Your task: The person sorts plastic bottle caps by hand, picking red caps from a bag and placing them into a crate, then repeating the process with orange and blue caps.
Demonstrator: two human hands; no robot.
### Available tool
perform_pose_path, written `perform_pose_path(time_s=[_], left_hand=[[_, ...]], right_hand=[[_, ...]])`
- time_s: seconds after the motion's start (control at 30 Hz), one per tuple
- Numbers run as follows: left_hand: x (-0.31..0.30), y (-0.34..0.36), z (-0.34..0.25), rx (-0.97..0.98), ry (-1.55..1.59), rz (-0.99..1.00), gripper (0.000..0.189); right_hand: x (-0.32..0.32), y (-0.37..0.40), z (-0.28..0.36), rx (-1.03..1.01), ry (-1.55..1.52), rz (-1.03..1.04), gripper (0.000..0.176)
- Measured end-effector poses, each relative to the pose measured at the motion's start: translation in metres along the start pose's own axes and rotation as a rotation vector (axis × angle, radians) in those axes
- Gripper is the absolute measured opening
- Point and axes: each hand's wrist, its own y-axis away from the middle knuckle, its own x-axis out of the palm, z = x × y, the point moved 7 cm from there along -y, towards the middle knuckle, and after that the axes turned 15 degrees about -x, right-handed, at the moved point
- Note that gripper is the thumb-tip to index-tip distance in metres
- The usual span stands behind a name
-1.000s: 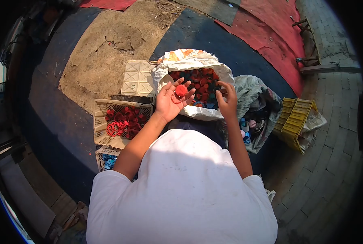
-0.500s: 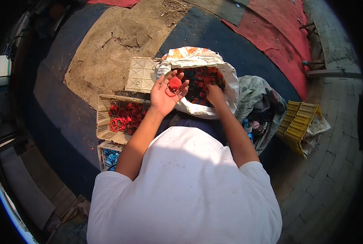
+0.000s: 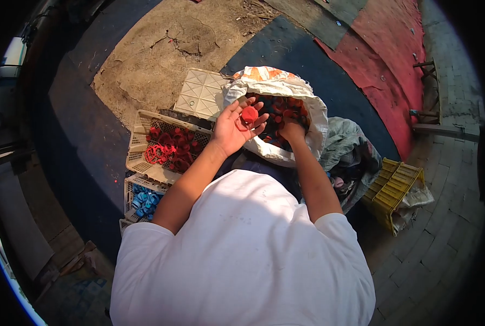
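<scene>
My left hand (image 3: pixel 236 128) is raised palm up, holding a red bottle cap (image 3: pixel 249 114) with its loose ring between thumb and fingers. Just beyond it stands a white woven sack (image 3: pixel 313 111) full of red and dark caps. My right hand (image 3: pixel 292 130) reaches down into the sack among the caps; its fingers are buried, so I cannot see what they grip.
A cream plastic crate of red caps (image 3: pixel 169 148) sits at my left, a crate of blue caps (image 3: pixel 142 198) below it, a flat cream lid (image 3: pixel 201 93) beyond. A grey cloth bundle (image 3: pixel 351 149) and yellow crate (image 3: pixel 397 187) lie right. Ground is mats, dirt, paving.
My right hand has gone from hovering above the sack down into the caps. My left hand has kept the red cap held up. The camera view has shifted slightly.
</scene>
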Motion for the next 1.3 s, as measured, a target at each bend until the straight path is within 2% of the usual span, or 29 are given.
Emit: perform_pose_path(time_s=[0.1,0.2,0.3,0.4,0.5,0.7,0.9,1.0,1.1,1.2,1.23,1.3], left_hand=[[-0.003,0.002,-0.003,0.007,-0.003,-0.016,0.042],[-0.005,0.004,-0.004,0.012,0.007,-0.014,0.042],[-0.006,0.004,-0.007,0.028,0.026,-0.002,0.04],[-0.006,0.004,-0.011,0.038,0.039,0.013,0.04],[-0.007,0.005,-0.011,0.036,0.05,0.014,0.039],[-0.009,0.007,-0.012,0.034,0.064,0.019,0.039],[-0.011,0.01,-0.016,0.054,0.068,0.018,0.04],[-0.012,0.008,-0.016,0.056,0.058,0.009,0.039],[-0.014,0.003,-0.016,0.07,0.024,-0.005,0.041],[-0.017,-0.005,-0.016,0.104,0.021,-0.012,0.04],[-0.016,-0.007,-0.016,0.113,0.014,-0.019,0.04],[-0.014,-0.013,-0.015,0.104,0.003,-0.023,0.04]], right_hand=[[-0.016,0.001,0.013,-0.075,0.16,-0.032,0.057],[-0.032,0.01,0.028,-0.183,0.248,-0.043,0.055],[-0.02,0.017,0.026,-0.233,0.186,-0.099,0.053],[-0.014,0.022,0.024,-0.206,0.139,-0.136,0.052],[-0.01,0.02,0.02,-0.211,0.126,-0.189,0.038],[-0.009,0.017,0.019,-0.272,0.117,-0.204,0.046],[-0.029,0.023,0.021,-0.168,0.003,-0.134,0.049],[-0.051,0.035,0.023,-0.161,-0.171,-0.315,0.048],[-0.08,0.05,0.037,-0.265,-0.48,-0.472,0.042],[-0.083,0.065,0.04,-0.325,-0.994,-0.569,0.035],[-0.096,0.075,0.052,-0.296,-1.156,-0.505,0.033],[-0.118,0.09,0.067,-0.329,-1.159,-0.501,0.035]])
